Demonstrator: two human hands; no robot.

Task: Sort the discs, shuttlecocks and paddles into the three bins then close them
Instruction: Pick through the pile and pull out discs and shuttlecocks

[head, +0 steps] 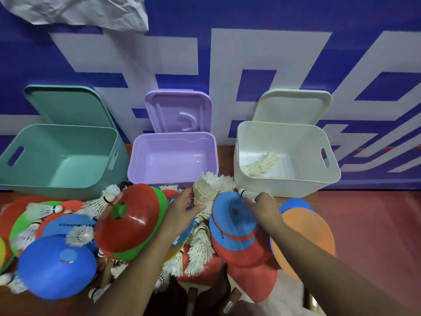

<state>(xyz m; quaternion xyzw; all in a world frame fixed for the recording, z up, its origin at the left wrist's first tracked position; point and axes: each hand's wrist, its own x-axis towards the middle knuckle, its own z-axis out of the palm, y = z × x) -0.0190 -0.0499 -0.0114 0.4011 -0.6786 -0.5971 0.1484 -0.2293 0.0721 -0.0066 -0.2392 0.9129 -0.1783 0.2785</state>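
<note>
While both hands are reaching into the pile, three bins are standing open, lids leaning back against the blue wall.
Discs and loose shuttlecocks are crowding up to the teal bin and purple bin. Bare red surface is showing right of the orange disc. The left hand is gripping a nested white feathered stack just before the purple rim. The right hand is pinching one shuttlecock near the white bin, where a few are lying.
</note>
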